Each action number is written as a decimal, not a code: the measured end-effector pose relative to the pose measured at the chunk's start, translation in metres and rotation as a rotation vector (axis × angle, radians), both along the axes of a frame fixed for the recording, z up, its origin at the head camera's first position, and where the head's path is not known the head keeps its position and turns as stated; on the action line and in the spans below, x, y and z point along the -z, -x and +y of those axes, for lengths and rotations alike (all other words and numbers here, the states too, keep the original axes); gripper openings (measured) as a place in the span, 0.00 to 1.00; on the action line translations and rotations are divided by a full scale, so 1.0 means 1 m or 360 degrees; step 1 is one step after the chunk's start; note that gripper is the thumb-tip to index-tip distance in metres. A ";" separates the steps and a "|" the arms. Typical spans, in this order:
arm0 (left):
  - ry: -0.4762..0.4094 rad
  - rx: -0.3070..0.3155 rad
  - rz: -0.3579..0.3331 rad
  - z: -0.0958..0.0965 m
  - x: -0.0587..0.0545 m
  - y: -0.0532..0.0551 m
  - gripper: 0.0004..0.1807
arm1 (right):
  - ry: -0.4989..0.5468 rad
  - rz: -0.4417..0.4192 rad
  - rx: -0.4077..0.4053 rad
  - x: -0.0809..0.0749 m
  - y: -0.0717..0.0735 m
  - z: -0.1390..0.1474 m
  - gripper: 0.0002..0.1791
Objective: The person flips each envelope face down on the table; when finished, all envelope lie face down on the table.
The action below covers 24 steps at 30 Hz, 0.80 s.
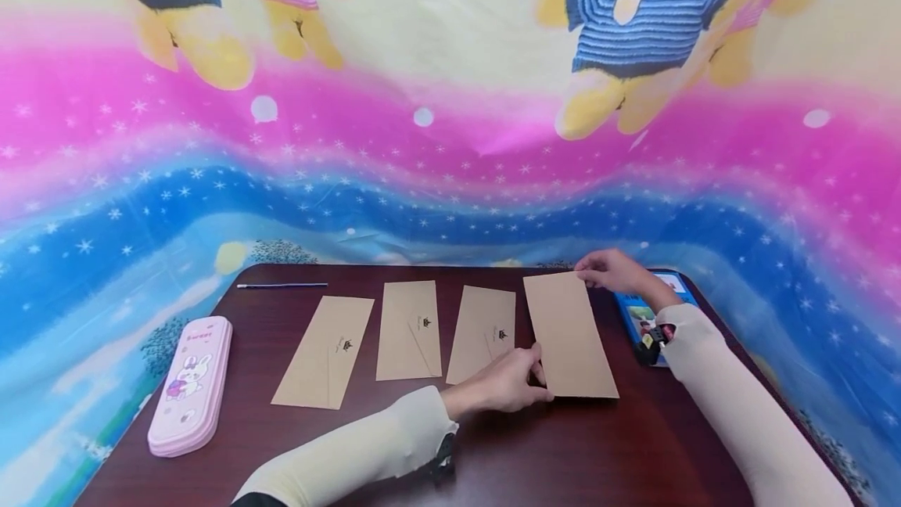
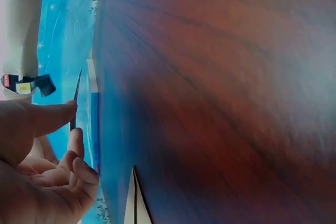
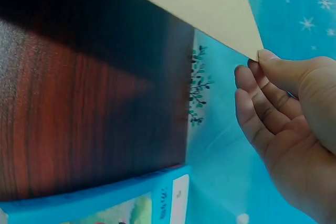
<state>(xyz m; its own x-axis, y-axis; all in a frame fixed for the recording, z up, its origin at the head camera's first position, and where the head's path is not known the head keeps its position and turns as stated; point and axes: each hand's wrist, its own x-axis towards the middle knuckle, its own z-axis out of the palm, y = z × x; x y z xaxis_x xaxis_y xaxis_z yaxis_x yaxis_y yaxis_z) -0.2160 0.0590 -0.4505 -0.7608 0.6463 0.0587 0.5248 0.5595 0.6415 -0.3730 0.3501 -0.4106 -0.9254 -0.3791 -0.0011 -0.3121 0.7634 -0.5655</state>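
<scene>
A plain brown envelope [image 1: 570,335] is raised off the table at the right, its unprinted face showing in the head view. My left hand [image 1: 503,382] pinches it by the lower left corner; in the left wrist view thumb and fingertip meet on its thin edge. At the far right corner, my right hand [image 1: 614,271] grips it between thumb and index finger, with the other fingers loosely bent in the right wrist view. Three similar envelopes lie in a row to the left, each with a small crown print: a left one [image 1: 331,343], a middle one [image 1: 404,335] and a right one [image 1: 479,327].
Under my right forearm lies a blue book [image 1: 644,327] on the dark wooden table [image 1: 535,460]. A pink pencil case [image 1: 190,390] stands at the left edge, and a pencil [image 1: 281,285] lies near the back. Behind hangs a patterned cloth [image 1: 450,178].
</scene>
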 end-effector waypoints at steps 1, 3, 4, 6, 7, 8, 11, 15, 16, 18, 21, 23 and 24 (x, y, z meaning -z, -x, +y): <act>0.0015 -0.0008 0.0009 0.000 0.000 0.000 0.14 | -0.0006 -0.0003 -0.0014 0.002 0.002 -0.002 0.14; 0.0055 -0.0029 0.0026 0.000 0.001 -0.002 0.14 | -0.0028 -0.0015 -0.0033 0.005 0.005 -0.004 0.14; 0.0073 -0.0036 0.0030 0.001 0.001 -0.002 0.14 | -0.0040 -0.0026 -0.0034 0.007 0.007 -0.006 0.13; 0.0117 -0.0056 0.0039 0.002 0.001 -0.002 0.12 | -0.0075 -0.0038 -0.0033 0.011 0.009 -0.007 0.13; 0.0144 -0.0062 0.0047 0.003 0.001 -0.002 0.12 | -0.0096 -0.0043 -0.0023 0.012 0.010 -0.007 0.12; 0.0166 -0.0068 0.0055 0.004 0.000 -0.001 0.11 | -0.0115 -0.0047 -0.0014 0.013 0.010 -0.007 0.12; 0.0237 -0.0074 0.0083 0.009 0.000 0.002 0.12 | -0.0166 -0.0045 -0.0016 0.015 0.010 -0.007 0.11; 0.0362 -0.0071 0.0102 0.017 -0.001 0.007 0.15 | -0.0233 -0.0038 -0.0060 0.019 0.010 -0.007 0.11; 0.0394 -0.0072 0.0096 0.019 0.000 0.007 0.15 | -0.0247 -0.0047 -0.0065 0.020 0.010 -0.007 0.12; 0.0462 -0.0075 0.0104 0.024 0.002 0.008 0.16 | -0.0263 -0.0062 -0.0068 0.024 0.009 -0.009 0.13; 0.0567 -0.0071 0.0142 0.028 0.006 0.008 0.16 | -0.0283 -0.0101 -0.0057 0.030 0.007 -0.013 0.14; 0.0629 -0.0046 0.0199 0.029 0.006 0.008 0.16 | -0.0305 -0.0118 -0.0042 0.032 0.005 -0.016 0.14; 0.0655 -0.0031 0.0230 0.029 0.005 0.008 0.16 | -0.0323 -0.0128 -0.0028 0.033 0.005 -0.017 0.14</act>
